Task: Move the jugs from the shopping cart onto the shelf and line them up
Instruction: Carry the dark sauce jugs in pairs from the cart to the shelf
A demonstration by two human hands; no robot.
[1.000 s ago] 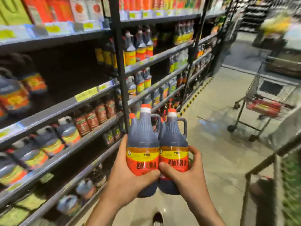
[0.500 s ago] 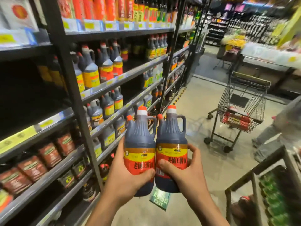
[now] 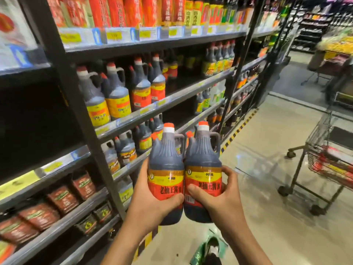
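- Left hand (image 3: 152, 205) grasping left jug (image 3: 165, 169).
- Right hand (image 3: 219, 203) grasping right jug (image 3: 202, 169), touching its neighbour.
- Shelf (image 3: 172, 98) at left; shopping cart (image 3: 324, 165) far right.

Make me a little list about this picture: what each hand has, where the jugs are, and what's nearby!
left hand: grips the left jug
right hand: grips the right jug
jugs: upright, side by side, touching, held in the air
caps: orange and white
shelf: to the left, holds similar dark jugs
shopping cart: on the right, red packs inside
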